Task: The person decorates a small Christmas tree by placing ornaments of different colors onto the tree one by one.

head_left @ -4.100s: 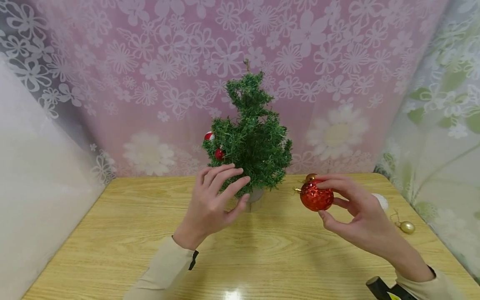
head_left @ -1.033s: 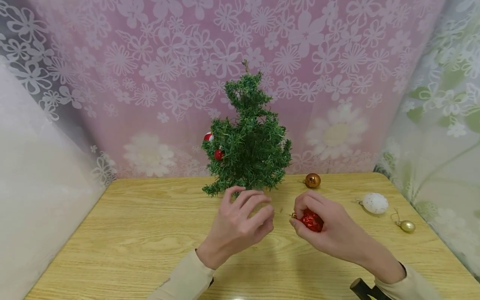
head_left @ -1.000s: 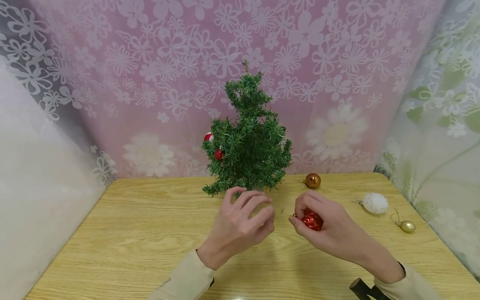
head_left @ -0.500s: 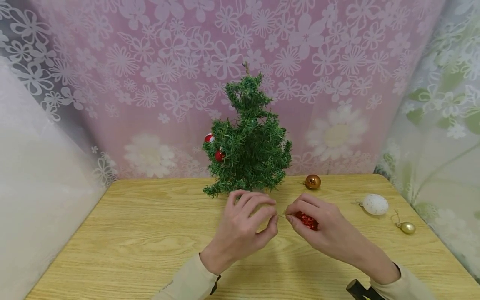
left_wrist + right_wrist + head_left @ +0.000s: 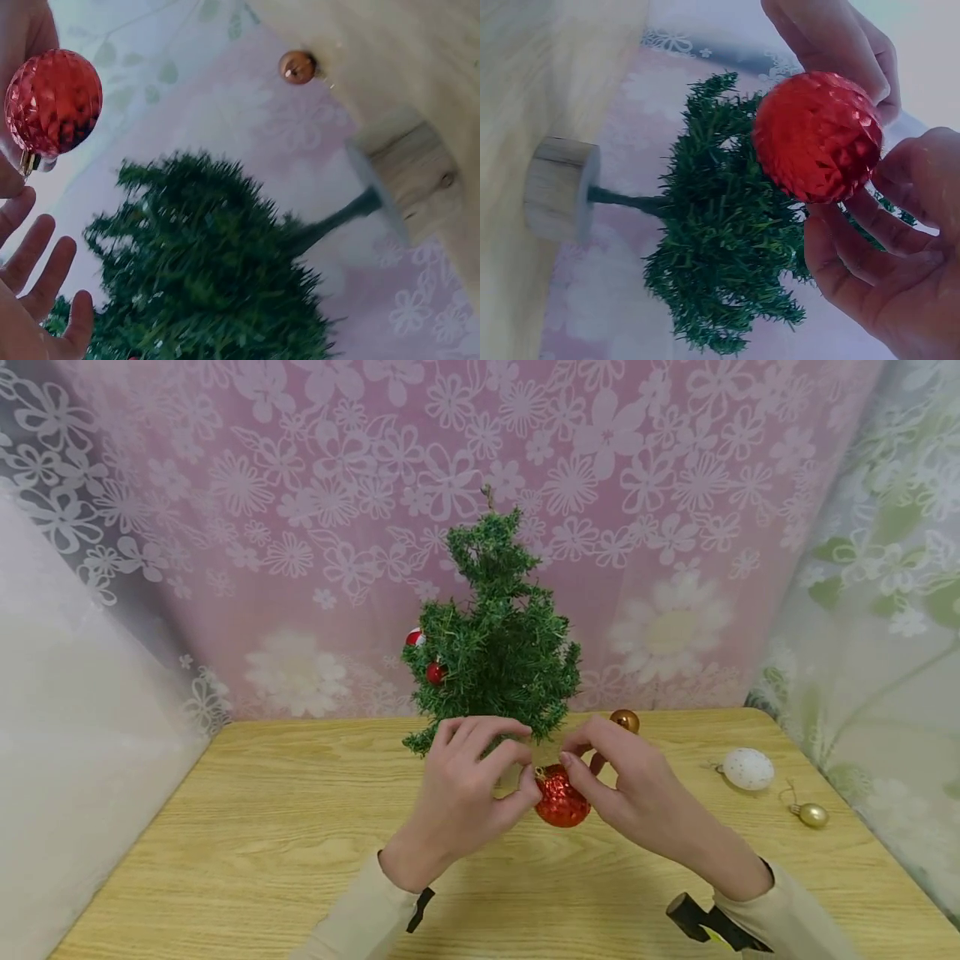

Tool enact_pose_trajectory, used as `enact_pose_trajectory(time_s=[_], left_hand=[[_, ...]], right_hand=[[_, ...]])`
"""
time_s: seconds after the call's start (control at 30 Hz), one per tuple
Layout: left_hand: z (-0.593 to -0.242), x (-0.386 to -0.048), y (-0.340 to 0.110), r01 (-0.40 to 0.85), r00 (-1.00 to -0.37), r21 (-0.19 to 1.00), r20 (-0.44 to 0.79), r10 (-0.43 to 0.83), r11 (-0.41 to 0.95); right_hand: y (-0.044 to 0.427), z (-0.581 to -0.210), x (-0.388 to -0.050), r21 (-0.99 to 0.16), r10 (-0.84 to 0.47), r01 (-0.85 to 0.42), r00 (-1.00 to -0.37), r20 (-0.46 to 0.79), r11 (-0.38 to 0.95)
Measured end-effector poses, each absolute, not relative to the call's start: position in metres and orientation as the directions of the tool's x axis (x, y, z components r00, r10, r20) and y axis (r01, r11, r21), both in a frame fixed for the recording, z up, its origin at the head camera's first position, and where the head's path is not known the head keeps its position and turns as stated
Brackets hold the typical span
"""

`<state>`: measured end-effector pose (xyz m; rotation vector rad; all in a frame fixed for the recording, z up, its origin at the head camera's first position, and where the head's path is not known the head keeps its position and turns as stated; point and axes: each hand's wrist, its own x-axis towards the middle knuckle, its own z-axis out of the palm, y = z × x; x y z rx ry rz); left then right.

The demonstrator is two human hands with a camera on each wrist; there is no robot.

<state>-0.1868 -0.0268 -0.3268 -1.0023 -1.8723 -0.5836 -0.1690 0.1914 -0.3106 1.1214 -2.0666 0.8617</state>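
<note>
Far left of the tree: a red-and-white ball, half hidden in the branches, and a small red ball just below it. Both look hung; I count that much as done.

Next, the left hand, in front of the tree's lower branches. Thumb and forefinger appear pinched together at the gold cap and loop of the big red ball; the other fingers are bent, clear of it.

The big red ball is up off the table, between the hands, cap end toward the left one. Not on the tree; I judge its loop is being readied.

Right hand: thumb and forefinger tips close together at the ball's upper edge. Whether they clamp the loop or only touch, I can't tell.

Further right, lying on the table: brown ball at the back edge, speckled white egg, then gold ball. With the one in hand, four seem left.

Writing: no brand or label I can read. The black strap by the right wrist has a yellow patch, no legible lettering.
</note>
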Motion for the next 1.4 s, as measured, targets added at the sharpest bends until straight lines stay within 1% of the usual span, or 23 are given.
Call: enact_pose_trajectory(time_s=[0.1, 0.27, 0.57, 0.77, 0.9, 1.07, 1.17, 1.27, 1.4], left_hand=[[-0.317, -0.19, -0.03, 0.822, -0.272, 0.004, 0.882, 0.386, 0.569], [-0.299, -0.194, -0.034, 0.814, -0.306, 0.034, 0.874, 0.378, 0.581], [-0.276, -0.2, -0.042, 0.843, -0.344, 0.139, 0.882, 0.323, 0.519], [-0.263, -0.208, -0.045, 0.846, -0.353, 0.167, 0.887, 0.297, 0.506], [-0.257, -0.213, -0.044, 0.824, -0.328, 0.134, 0.905, 0.27, 0.551], [-0.25, -0.217, -0.041, 0.749, -0.257, 0.047, 0.94, 0.225, 0.66], [-0.248, -0.219, -0.039, 0.715, -0.243, 0.047, 0.952, 0.184, 0.698], [-0.246, -0.223, -0.037, 0.706, -0.265, 0.104, 0.956, 0.125, 0.701], [-0.245, -0.229, -0.035, 0.711, -0.325, 0.201, 0.944, 0.062, 0.673]], right_hand=[[0.189, -0.303, -0.173, -0.247, -0.445, -0.863, -0.449, 0.775, 0.441], [0.183, -0.289, -0.18, -0.276, -0.406, -0.839, -0.482, 0.777, 0.468], [0.168, -0.264, -0.195, -0.289, -0.354, -0.847, -0.463, 0.812, 0.446], [0.159, -0.248, -0.203, -0.337, -0.314, -0.825, -0.502, 0.806, 0.453], [0.153, -0.238, -0.208, -0.352, -0.285, -0.799, -0.526, 0.801, 0.487], [0.146, -0.23, -0.213, -0.403, -0.255, -0.767, -0.574, 0.778, 0.499], [0.143, -0.227, -0.216, -0.421, -0.244, -0.754, -0.592, 0.768, 0.504], [0.141, -0.225, -0.22, -0.435, -0.231, -0.741, -0.606, 0.761, 0.511], [0.139, -0.223, -0.225, -0.466, -0.216, -0.722, -0.633, 0.744, 0.512]])
